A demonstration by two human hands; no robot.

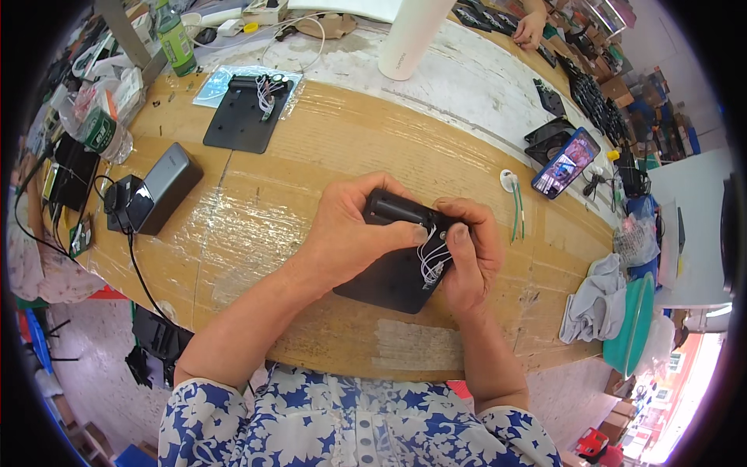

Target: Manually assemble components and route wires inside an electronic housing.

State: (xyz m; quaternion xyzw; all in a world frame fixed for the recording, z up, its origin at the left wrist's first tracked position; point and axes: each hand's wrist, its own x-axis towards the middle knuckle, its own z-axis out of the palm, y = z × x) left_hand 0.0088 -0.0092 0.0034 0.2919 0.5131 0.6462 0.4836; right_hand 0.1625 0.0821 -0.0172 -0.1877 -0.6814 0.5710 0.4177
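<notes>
Between my two hands is a flat black plastic panel (389, 284) with a raised tubular edge at its far side. It is tilted over the near middle of the table. My left hand (338, 229) wraps the panel's far left part, its thumb pressed on the tubular edge beside some thin white wires (430, 265). At the right corner, my right hand (476, 257) grips the panel, thumb and fingers bent around a small round part. The wires bunch near the panel's right side. My fingers partly hide the far edge.
A similar black panel with wires (241, 124) lies on a plastic bag at far left. A dark box-shaped device (173, 183) stands left, a phone (566, 163) and a white disc with green wires (508, 180) right. A white tumbler (408, 47) stands far. Another person's hand (531, 29) shows beyond.
</notes>
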